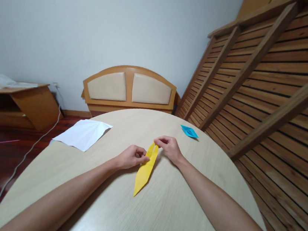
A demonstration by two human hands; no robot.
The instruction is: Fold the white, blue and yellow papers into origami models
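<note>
A long, narrow piece of folded yellow paper [144, 172] is held between my two hands above the round table [175, 215]. Its near end tapers to a point, and a slit parts its far end. My left hand [132, 157] pinches the paper's left edge near the middle, thumb on top. At the far tip, my right hand [169, 147] grips the paper between thumb and fingers. Beyond my right hand lies a small folded blue paper shape [189, 131], untouched.
A white sheet [83, 134] lies at the table's left edge. Slatted wooden panels [257, 94] lean along the right side. A headboard [131, 86] stands behind the table. At left are a low desk [32, 104] and a white cable [30, 152] on the floor.
</note>
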